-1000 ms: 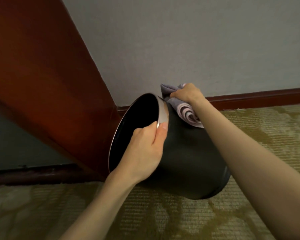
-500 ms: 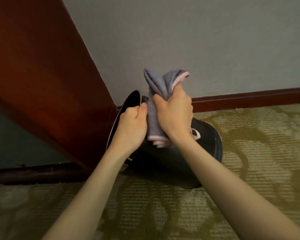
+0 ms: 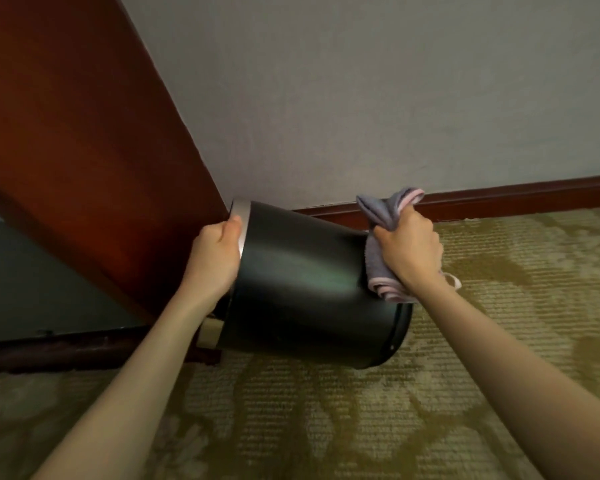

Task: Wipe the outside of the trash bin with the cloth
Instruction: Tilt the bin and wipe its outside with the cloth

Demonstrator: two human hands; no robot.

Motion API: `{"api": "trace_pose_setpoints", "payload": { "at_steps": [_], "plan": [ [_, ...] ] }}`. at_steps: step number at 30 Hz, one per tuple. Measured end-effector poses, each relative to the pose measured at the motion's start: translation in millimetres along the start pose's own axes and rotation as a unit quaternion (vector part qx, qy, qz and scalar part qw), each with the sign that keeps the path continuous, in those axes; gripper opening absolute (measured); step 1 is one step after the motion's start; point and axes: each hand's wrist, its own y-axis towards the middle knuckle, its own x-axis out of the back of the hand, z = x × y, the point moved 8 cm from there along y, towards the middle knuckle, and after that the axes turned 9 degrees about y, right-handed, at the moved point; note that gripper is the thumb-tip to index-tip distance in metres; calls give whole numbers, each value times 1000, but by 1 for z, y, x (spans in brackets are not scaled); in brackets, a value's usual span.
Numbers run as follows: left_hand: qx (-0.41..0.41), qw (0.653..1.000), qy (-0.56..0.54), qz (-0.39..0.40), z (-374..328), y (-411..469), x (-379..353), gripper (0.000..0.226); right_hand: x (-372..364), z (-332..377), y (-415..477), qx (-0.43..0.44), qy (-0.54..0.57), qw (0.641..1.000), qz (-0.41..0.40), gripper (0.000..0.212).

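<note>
Bin (image 3: 302, 282) black, tipped on side above carpet (image 3: 326, 410), mouth toward wood panel (image 3: 66, 150). Left hand (image 3: 215, 258) grips silver rim (image 3: 241, 223). Right hand (image 3: 411, 252) clutches bunched cloth (image 3: 378, 268), pressing it against bin's wall near base.

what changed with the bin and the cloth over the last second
The trash bin was turned: its mouth, partly facing the camera a second ago, now points left, out of sight. The right hand moved the cloth from near the rim to the base end. Unchanged: the left hand grips the rim, the right grips the cloth, the bin stays tilted.
</note>
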Motion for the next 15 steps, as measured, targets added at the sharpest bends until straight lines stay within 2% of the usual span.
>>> {"api": "trace_pose_setpoints", "payload": {
  "at_steps": [6, 11, 15],
  "plan": [
    [51, 998, -32, 7, 6, 4, -2, 42, 1, 7, -3, -41, -9, 999, -16, 47],
    [100, 990, -95, -12, -1, 4, -9, 32, -12, 54, -36, 18, 54, 997, -58, 55],
    [138, 975, -170, -40, -17, 9, -22, 26, -19, 97, -53, 84, 143, 985, -49, 41]
  ]
}}
